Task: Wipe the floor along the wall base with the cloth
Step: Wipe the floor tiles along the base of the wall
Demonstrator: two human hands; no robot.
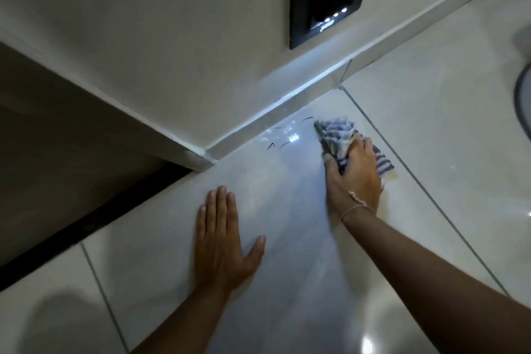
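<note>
my right hand (355, 174) clenches the bunched blue-and-white striped cloth (337, 133) | my left hand (222, 241) lies flat, grasping nothing, on the glossy pale tiled floor (287, 210) | risk: cloth misses the dark curved marks (287, 135) beside the white skirting (287, 103)

Part of the cloth (336, 133) is covered by the right hand (355, 174). The black wall panel (324, 0) is cut off by the top edge. A dark curved object (521, 100) is cut off at the right edge and cannot be identified. Both forearms are cropped by the frame edges.
</note>
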